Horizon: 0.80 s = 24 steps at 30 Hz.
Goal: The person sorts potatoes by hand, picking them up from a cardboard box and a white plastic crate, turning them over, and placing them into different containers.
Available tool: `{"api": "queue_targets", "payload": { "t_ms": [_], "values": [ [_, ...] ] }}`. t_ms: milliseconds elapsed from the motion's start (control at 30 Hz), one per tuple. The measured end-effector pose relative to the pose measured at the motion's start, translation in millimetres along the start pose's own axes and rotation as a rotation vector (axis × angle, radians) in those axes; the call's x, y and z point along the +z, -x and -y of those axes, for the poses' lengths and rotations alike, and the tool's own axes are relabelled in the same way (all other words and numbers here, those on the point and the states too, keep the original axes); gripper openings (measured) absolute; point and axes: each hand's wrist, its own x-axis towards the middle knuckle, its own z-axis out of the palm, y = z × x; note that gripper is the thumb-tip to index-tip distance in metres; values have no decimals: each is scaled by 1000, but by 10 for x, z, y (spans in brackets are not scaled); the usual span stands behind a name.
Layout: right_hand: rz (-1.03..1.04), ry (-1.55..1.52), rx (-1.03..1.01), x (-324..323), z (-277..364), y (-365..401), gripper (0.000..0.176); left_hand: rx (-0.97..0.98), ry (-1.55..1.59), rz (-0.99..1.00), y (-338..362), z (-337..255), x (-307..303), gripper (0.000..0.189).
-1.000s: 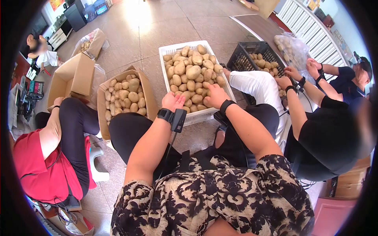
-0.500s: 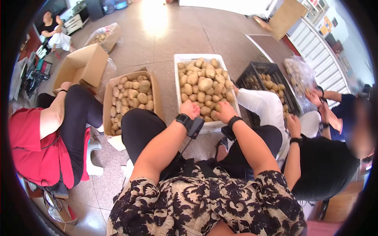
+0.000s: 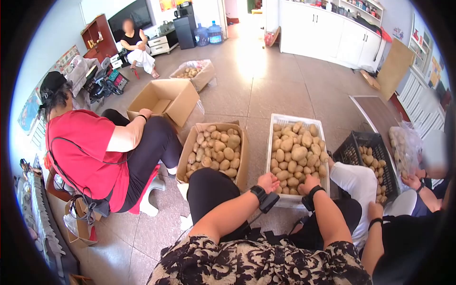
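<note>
A white plastic crate heaped with potatoes stands right in front of me. My left hand is at its near left corner, palm turned inward and fingers loosely bent, with no potato visible in it. At the near right side of the heap, my right hand has its fingers curled down around a potato, which is partly hidden. Each of my wrists wears a black band with a small device.
Left of the crate stands a cardboard box of potatoes, beyond it an open carton by a person in red. To the right are a black crate, a plastic bag of potatoes and co-workers' arms. Another person sits far back.
My view has swung left and up, so the crate appears lower and farther right. Both hands stay at its near edge; my left hand's fingers look slightly looser.
</note>
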Motion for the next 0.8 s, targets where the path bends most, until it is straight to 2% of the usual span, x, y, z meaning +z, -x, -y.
{"api": "queue_targets", "payload": {
  "t_ms": [133,200,300,400,500,567,600,700,800],
  "values": [
    [86,23,68,-12,9,-25,63,-21,14,3,40,34,-20,21],
    [163,42,60,-44,-10,-119,71,-35,15,92,-93,-3,-24,19],
    [201,68,67,-119,15,-116,82,-28,32,58,128,-55,133,18],
    [193,-70,66,-123,-29,-124,91,-68,39,70,84,3,152,18],
    [95,-109,13,-152,19,-36,89,-82,54,72,41,4,170,17],
    [132,-262,22,-195,25,15,86,-88,42,138,17,-19,163,17],
    [102,-258,-18,-161,5,20,77,-83,54,122,22,-15,173,19],
    [42,-294,-49,18,-92,-130,69,-77,56,110,50,-24,180,20],
    [20,-311,-62,-130,55,-43,62,-69,52,127,90,-53,137,21]
  ]
}}
